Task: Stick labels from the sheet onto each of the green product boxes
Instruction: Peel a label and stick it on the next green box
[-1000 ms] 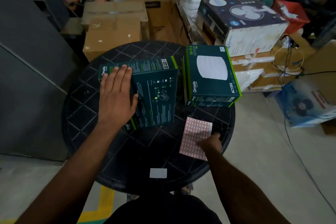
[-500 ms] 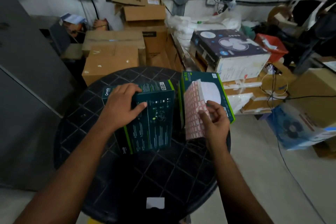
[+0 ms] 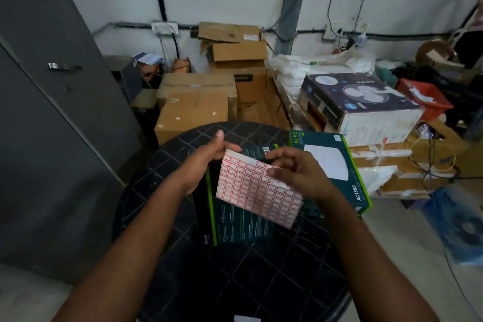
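Grip: both hands hold the sheet (image 3: 257, 187) above the table (image 3: 261, 269).
Left hand (image 3: 206, 162): fingers pinch the sheet's top left corner.
Right hand (image 3: 295, 168): thumb and fingers curl on the sheet's upper right part, at a label.
Sheet: red-bordered labels in rows, tilted, lifted over the left box (image 3: 243, 225).
Left box: flat on the table, text side up, partly hidden by the sheet.
Right box (image 3: 337, 162): flat beside it, at the table's right edge.
Behind: cartons (image 3: 196, 104), fan box (image 3: 366, 102).
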